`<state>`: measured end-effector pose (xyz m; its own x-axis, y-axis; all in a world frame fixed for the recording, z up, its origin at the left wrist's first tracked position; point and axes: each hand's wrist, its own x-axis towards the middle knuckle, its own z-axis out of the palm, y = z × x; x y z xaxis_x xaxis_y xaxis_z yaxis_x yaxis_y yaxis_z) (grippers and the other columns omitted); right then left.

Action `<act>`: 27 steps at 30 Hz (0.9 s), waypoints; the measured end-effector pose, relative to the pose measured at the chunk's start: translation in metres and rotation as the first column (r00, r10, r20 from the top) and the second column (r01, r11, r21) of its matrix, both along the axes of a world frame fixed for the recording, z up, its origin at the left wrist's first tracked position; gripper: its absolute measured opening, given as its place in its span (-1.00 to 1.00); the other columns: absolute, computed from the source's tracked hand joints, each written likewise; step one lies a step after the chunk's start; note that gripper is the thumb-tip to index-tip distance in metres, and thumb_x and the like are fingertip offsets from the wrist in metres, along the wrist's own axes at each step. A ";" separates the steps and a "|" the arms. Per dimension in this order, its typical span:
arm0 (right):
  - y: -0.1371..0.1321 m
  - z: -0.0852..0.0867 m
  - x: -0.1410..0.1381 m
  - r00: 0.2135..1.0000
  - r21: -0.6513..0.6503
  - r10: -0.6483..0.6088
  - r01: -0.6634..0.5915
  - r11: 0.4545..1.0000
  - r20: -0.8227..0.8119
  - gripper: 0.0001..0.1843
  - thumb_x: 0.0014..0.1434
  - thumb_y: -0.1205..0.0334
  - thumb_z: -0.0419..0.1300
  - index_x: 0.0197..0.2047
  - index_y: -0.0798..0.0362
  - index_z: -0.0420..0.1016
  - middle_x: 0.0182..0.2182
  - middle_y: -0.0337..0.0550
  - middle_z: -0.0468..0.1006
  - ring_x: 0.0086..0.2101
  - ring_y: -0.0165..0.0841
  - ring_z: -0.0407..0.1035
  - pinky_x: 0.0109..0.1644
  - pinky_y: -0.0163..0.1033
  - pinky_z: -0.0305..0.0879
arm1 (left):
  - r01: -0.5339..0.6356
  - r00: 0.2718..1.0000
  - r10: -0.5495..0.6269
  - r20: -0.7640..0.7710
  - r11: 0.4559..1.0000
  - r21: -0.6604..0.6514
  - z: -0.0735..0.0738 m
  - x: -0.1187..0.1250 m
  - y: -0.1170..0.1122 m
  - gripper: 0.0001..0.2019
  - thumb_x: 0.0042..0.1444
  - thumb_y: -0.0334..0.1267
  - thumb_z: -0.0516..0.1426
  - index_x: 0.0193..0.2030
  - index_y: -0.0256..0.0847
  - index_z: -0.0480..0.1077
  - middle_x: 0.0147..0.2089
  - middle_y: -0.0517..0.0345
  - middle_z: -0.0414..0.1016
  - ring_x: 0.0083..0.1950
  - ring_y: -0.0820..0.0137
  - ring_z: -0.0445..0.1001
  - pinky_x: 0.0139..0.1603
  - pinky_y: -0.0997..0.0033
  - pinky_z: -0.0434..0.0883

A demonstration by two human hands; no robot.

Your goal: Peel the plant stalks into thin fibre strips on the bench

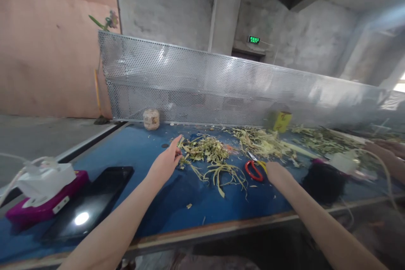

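My left hand is at the left edge of a heap of chopped, dried-looking plant pieces. Its index finger is stretched out, apart from the lower, bent fingers. My right hand is closed around a yellow handle; a short silver blade shows at its front, though the full tool is hidden. Red scissor handles lie just left of this hand. Between the hands, long pale stems lie loose on the blue tabletop. Leafier, longer stalks are piled behind the right hand.
A dark phone and a purple power strip with white plugs lie left. A perforated metal screen borders the back, beside a whitish block and a yellow box. A black item, cables and another person's hand are right.
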<state>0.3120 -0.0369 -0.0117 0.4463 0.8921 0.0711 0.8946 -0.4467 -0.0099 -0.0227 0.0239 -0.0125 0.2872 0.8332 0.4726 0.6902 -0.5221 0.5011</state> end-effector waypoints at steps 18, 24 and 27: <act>0.016 0.089 0.006 0.886 0.046 0.028 -0.056 0.997 0.463 -0.67 0.08 0.57 -0.12 -0.18 0.40 0.41 -0.27 0.35 0.42 -0.14 -0.03 0.30 -0.23 -0.07 0.19 | 0.006 0.996 0.000 -0.093 0.998 0.065 -0.002 0.000 -0.001 -0.50 0.04 -0.40 -0.08 0.18 -0.21 0.02 -0.25 0.06 0.46 -0.25 0.34 0.43 -0.25 0.42 0.30; 0.003 0.116 0.034 0.669 0.108 0.129 -0.301 0.947 0.732 -0.68 0.15 0.52 -0.18 -0.17 0.36 0.36 -0.32 0.29 0.38 -0.26 -0.17 0.30 -0.35 -0.23 0.11 | 0.013 0.993 -0.004 -0.118 0.997 0.080 -0.004 -0.001 -0.003 -0.53 0.06 -0.37 -0.09 0.17 -0.22 0.05 -0.24 0.03 0.47 -0.27 0.32 0.44 -0.29 0.42 0.30; -0.012 0.128 0.046 0.649 0.180 0.060 -0.297 0.938 0.758 -0.67 0.15 0.50 -0.18 -0.14 0.37 0.33 -0.30 0.31 0.36 -0.27 -0.17 0.27 -0.35 -0.21 0.06 | 0.014 0.989 -0.002 -0.145 0.996 0.086 -0.004 -0.001 -0.003 -0.53 0.07 -0.38 -0.09 0.17 -0.23 0.05 -0.24 0.02 0.47 -0.27 0.32 0.44 -0.30 0.43 0.30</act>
